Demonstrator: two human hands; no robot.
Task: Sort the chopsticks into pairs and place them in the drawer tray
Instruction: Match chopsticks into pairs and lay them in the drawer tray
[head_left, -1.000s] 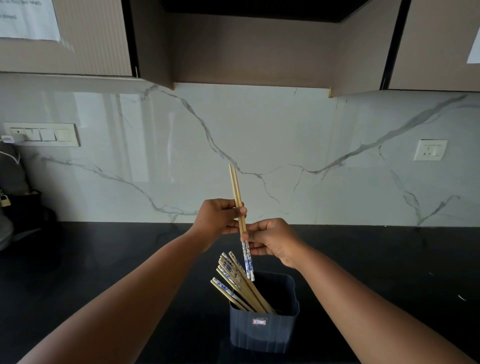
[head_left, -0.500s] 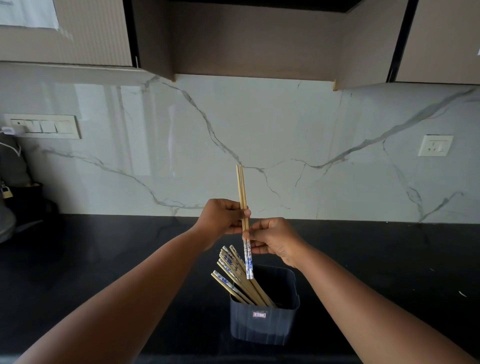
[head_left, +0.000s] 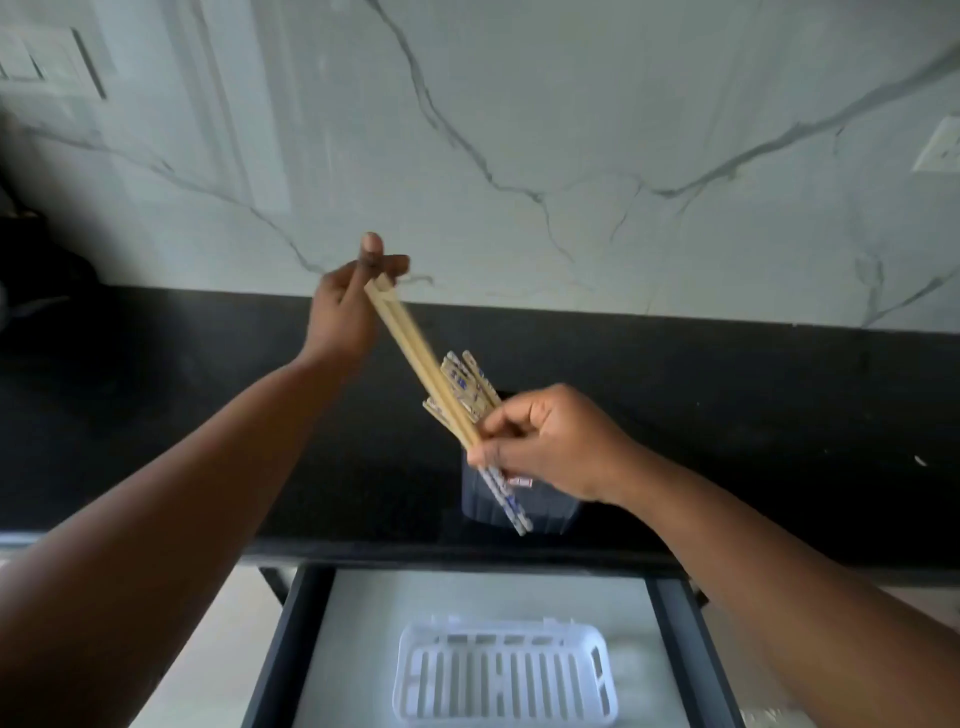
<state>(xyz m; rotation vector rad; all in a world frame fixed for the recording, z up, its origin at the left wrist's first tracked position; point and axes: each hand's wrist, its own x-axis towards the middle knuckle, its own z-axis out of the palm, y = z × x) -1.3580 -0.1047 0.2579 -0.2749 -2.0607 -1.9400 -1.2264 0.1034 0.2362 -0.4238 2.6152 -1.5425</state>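
My fingers (head_left: 498, 451) on the right hand (head_left: 550, 441) are curled round the lower part of a matched pair of chopsticks (head_left: 415, 358), pinching them just above their blue-patterned ends, which stick out below my fist in front of the dark holder (head_left: 550, 506). My left hand (head_left: 345, 306) pinches the plain top ends of the same pair between thumb and fingertips, so the two sticks lie side by side on a slant between my hands, above the black counter (head_left: 779, 415). I judge this to be the first pair made: the white slotted tray (head_left: 506, 670) lies in the open drawer (head_left: 280, 639) below the counter's front edge, toward the drawer's near end, and I see nothing in it. The rest of the chopsticks (head_left: 470, 382) stand bunched in the holder, which sits near the front edge of the counter, their patterned ends up just behind my right hand; motion blur keeps me from counting them. So the pairing has begun but nothing is put away yet. What is left, as I see it, is to lower this pair into the tray, then go through the bundle in the holder, match by match, until it is emptied.
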